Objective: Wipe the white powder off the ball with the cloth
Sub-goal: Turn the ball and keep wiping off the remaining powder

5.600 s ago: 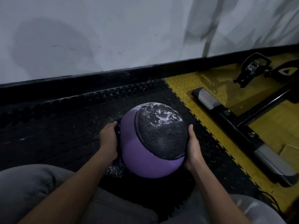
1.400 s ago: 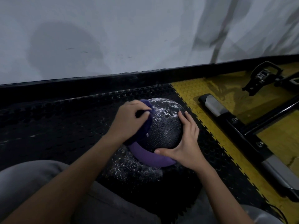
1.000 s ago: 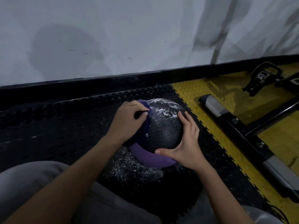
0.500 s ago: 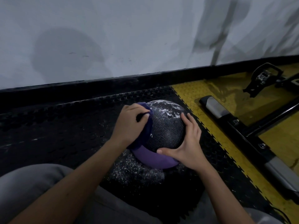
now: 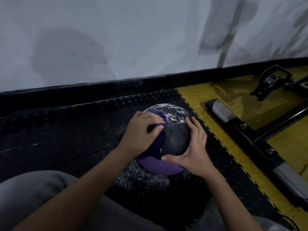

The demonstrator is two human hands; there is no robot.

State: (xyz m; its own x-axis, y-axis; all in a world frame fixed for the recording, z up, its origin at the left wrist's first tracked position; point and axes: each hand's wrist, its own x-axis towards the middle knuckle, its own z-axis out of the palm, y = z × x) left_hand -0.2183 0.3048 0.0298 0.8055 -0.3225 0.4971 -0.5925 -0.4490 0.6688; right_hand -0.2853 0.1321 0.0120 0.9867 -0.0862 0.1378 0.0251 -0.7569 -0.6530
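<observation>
Ball: black textured panel with a purple band below. It sits on the black studded mat, close in front of the person's knees. White powder covers the far upper part of the panel; the near part of the panel looks largely dark.

Cloth: dark purple, bunched, lying against the ball's left and upper-left side, its top edge touching the powdered area.

Left hand: fingers curled over the cloth, grasping it and pressing it onto the ball.

Right hand: fingers straight and spread flat against the ball's right side, thumb lying across the near face at the edge of the purple band. It braces the ball and grips nothing.

Loose powder is scattered on the mat just in front of the ball, on its near-left side.

Grey trouser legs show at the lower edge.

To the right: yellow flooring, a black machine frame with a grey-capped foot, and a pedal near the wall.
</observation>
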